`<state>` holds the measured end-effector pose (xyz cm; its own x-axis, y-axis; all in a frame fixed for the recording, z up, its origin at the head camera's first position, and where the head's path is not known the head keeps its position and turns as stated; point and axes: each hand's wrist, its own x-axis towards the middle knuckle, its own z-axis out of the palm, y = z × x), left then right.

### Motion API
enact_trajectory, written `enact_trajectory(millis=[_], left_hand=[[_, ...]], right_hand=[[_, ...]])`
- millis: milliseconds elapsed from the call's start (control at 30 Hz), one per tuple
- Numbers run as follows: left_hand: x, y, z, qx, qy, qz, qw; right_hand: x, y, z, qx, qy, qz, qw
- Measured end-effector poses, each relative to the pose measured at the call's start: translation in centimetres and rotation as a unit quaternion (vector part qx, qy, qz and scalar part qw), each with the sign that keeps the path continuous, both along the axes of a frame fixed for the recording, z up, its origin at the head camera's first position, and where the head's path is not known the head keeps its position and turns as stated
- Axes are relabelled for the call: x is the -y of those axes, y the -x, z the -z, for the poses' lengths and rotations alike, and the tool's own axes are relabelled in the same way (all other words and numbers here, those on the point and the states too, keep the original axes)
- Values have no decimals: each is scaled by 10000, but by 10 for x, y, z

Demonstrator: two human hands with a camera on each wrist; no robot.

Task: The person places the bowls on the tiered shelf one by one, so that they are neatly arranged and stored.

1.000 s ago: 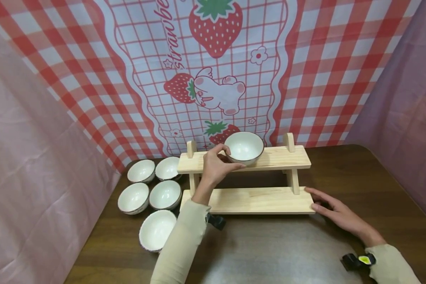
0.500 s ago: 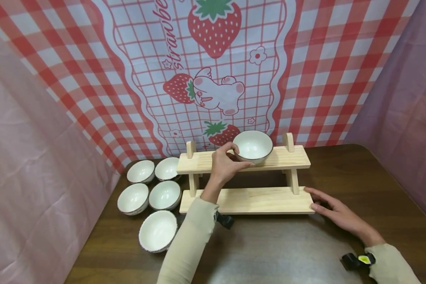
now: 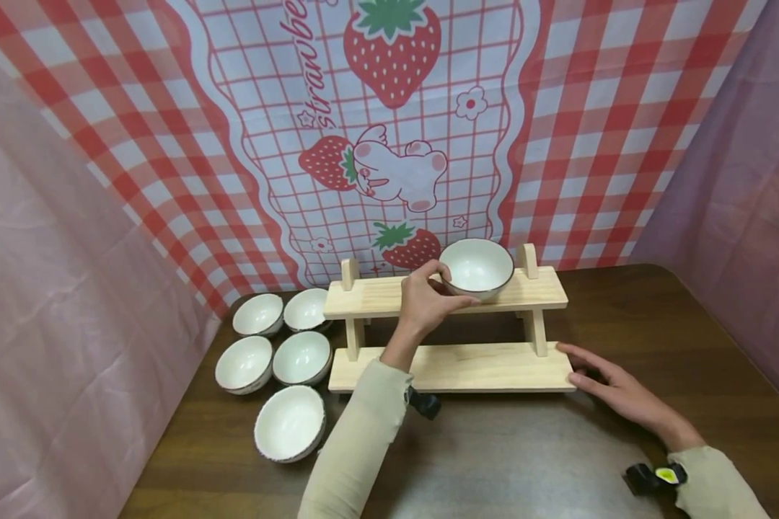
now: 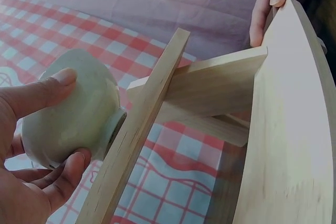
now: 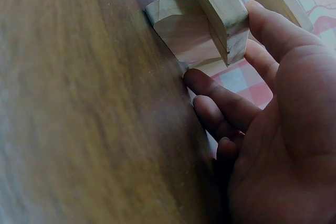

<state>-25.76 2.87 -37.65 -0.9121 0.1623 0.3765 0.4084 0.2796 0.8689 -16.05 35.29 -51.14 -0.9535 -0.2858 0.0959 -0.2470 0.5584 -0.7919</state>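
My left hand [image 3: 423, 301] pinches a white bowl [image 3: 479, 267] with a dark rim, thumb and fingers on its left side. The bowl is upright at the upper board of a two-tier wooden display rack [image 3: 474, 364], right of its middle. In the left wrist view the bowl's foot [image 4: 114, 132] is against or very close to the board; contact is hard to tell. At the rack's right end, my right hand [image 3: 619, 393] holds the lower board, thumb at the front corner and forefinger further back. The right wrist view shows the board's end [image 5: 237, 38] between thumb and fingers.
Several more white bowls [image 3: 288, 423] stand upright on the dark wooden table [image 3: 519, 454], left of the rack. Low wooden uprights [image 3: 529, 261] rise above the upper board near both ends. A red checked strawberry cloth [image 3: 396, 166] hangs right behind the rack.
My left hand has moved the bowl rightward along the upper board, from near its middle toward the right upright. My right hand and the other bowls stay where they were.
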Motion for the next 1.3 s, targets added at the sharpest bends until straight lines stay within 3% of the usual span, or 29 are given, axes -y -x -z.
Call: enact_trajectory(millis=[667, 1300], left_hand=[[-31, -3, 1, -125, 22, 206, 9997], [-51, -3, 3, 121, 67, 255, 9996]], right_hand=[[1, -1, -2, 22, -76, 79, 9999], [2, 0, -3, 19, -28, 8, 10000]])
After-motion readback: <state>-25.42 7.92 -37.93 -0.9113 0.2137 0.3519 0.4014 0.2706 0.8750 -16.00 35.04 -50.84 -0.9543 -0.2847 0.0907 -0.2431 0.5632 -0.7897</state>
